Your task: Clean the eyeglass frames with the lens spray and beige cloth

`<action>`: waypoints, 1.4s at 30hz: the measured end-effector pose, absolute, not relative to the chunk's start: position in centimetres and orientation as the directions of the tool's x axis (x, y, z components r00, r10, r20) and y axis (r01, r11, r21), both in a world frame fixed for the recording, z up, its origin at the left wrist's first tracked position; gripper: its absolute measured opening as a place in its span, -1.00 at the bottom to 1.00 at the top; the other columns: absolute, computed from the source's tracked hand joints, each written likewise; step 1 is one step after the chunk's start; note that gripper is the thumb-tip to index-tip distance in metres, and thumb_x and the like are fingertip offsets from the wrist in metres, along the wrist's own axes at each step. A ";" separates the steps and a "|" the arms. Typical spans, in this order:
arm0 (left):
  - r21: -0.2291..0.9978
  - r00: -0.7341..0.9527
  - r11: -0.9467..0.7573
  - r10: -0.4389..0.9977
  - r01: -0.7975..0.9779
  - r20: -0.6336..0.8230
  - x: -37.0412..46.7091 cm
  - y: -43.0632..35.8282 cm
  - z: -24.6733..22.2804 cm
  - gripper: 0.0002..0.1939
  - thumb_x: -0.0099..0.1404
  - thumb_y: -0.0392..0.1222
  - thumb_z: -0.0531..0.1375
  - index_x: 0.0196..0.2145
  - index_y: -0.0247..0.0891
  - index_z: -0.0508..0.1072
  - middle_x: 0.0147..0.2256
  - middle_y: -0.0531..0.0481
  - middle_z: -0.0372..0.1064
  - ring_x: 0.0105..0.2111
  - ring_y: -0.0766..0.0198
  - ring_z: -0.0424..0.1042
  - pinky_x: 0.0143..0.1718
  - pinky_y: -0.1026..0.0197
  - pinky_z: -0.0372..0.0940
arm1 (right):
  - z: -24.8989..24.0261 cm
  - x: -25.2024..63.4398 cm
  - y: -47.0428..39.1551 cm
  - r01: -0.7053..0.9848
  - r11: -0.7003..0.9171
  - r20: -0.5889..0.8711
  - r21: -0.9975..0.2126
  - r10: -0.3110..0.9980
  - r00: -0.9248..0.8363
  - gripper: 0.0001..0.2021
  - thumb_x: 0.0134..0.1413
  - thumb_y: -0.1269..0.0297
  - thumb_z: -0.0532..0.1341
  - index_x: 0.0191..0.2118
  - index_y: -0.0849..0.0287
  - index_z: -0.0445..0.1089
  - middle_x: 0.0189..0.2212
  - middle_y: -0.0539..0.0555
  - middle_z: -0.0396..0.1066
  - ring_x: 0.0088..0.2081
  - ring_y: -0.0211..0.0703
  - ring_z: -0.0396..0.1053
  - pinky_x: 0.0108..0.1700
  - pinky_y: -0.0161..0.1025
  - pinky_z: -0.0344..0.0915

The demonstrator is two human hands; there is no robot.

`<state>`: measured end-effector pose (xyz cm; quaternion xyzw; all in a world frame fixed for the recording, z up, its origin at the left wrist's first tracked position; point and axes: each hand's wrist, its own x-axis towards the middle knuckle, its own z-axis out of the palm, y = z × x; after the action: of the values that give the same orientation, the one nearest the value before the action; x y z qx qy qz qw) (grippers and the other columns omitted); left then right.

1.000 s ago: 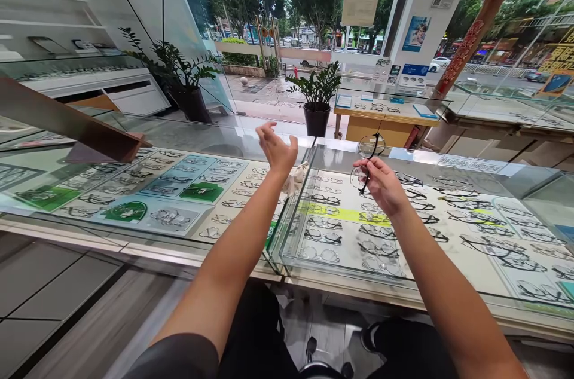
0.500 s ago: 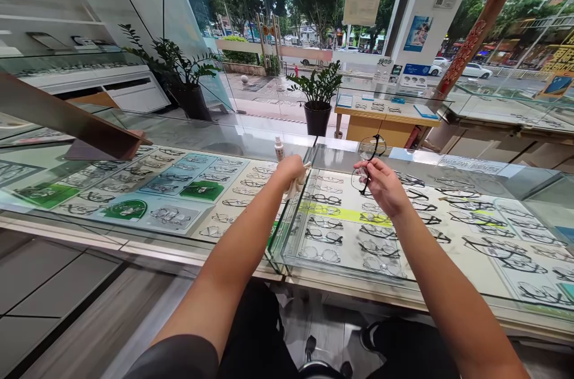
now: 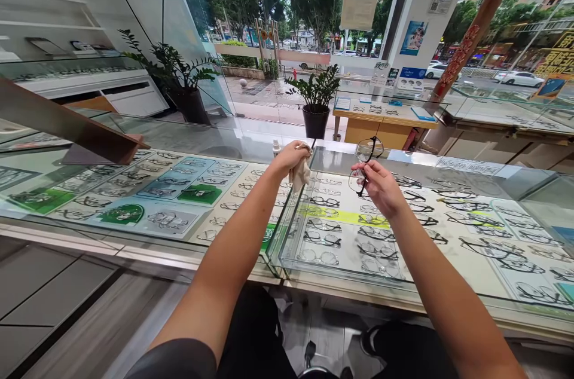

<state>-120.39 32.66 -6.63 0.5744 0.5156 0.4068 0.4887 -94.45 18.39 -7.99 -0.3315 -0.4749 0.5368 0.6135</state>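
– What's new on your side?

– The cloth point(image 3: 302, 176)! It's up off the counter point(image 3: 350, 287) now, bunched in my left hand point(image 3: 291, 158), one end dangling by the seam between the two glass sections. A second ago, my fingers were down on it.

– And the other side?

– My right hand point(image 3: 380, 186) has the glasses point(image 3: 369, 153), pinched about the middle of the frame, one lens above the other, held over the right section towards the back edge. So both hands are occupied: glasses in one, cloth in the other, not touching.

– How much room have you got?

– Free air between the two, just right of the seam, and the front edge sits well back under my forearms. On the left it's tighter: a small bottle point(image 3: 275, 147) stands just beside my left hand, partly hidden, near the back edge. A careless swing that way could clip it, I'd say.

– Anything else near?

– A brown panel point(image 3: 72, 119) slants over the left end, well apart from me. The rows of display frames point(image 3: 320, 238) lie under the glass.
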 end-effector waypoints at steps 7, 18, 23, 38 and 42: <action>0.990 0.171 -0.135 0.977 0.032 0.128 -120.0 32.0 -6.2 -0.75 0.16 -0.16 0.39 -0.23 -0.22 0.47 -0.33 0.04 0.52 -0.36 0.28 0.43 -0.27 0.26 0.31 | -8.0 -94.5 18.3 -0.328 0.211 0.233 -0.921 0.972 -0.027 -0.74 0.13 -0.02 0.52 -0.24 -0.01 0.56 -0.07 0.05 0.63 -0.10 -0.09 0.41 -0.09 -0.14 0.34; 0.999 0.274 -0.035 0.961 -0.024 0.040 -118.3 30.0 -5.1 -0.72 0.25 -0.01 0.39 -0.28 -0.29 0.54 -0.36 -0.10 0.53 -0.30 0.13 0.51 -0.27 0.17 0.38 | -8.0 -94.6 18.4 -0.320 0.231 0.249 -0.919 0.968 -0.014 -0.72 0.11 -0.05 0.54 -0.24 -0.02 0.59 -0.07 0.05 0.65 -0.04 -0.09 0.44 -0.01 -0.16 0.36; 0.992 0.364 0.052 0.931 -0.113 -0.008 -116.9 28.8 -5.3 -0.75 0.30 -0.07 0.34 -0.20 -0.33 0.54 -0.27 -0.12 0.56 -0.25 0.14 0.54 -0.20 0.15 0.43 | -7.6 -94.8 18.3 -0.313 0.256 0.264 -0.915 0.964 0.019 -0.68 0.03 -0.09 0.56 -0.26 0.00 0.61 -0.08 0.05 0.64 0.03 -0.06 0.46 0.10 -0.14 0.37; 0.983 0.603 0.097 0.798 -0.157 0.018 -113.8 26.0 -6.3 -0.74 0.35 -0.07 0.27 -0.13 -0.30 0.59 -0.08 -0.20 0.65 0.04 0.01 0.60 0.14 0.05 0.45 | -8.0 -95.0 19.0 -0.311 0.309 0.285 -0.899 0.951 0.120 -0.62 -0.06 -0.12 0.58 -0.27 0.00 0.60 -0.03 0.07 0.65 0.11 0.00 0.51 0.21 -0.08 0.40; 0.976 0.614 0.096 0.788 -0.196 0.046 -113.6 25.7 -6.6 -0.65 0.38 -0.08 0.29 0.05 -0.28 0.54 0.02 -0.18 0.62 0.09 0.06 0.57 0.12 0.11 0.44 | -8.2 -95.2 18.8 -0.364 0.234 0.204 -0.902 0.972 0.119 -0.60 -0.12 -0.10 0.61 -0.27 0.00 0.59 -0.17 0.00 0.62 -0.14 -0.12 0.50 -0.05 -0.19 0.45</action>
<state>-113.59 25.72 -6.61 0.5713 0.2591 0.3547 0.6933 -95.20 18.82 -8.17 -0.3549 -0.4281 0.5070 0.6585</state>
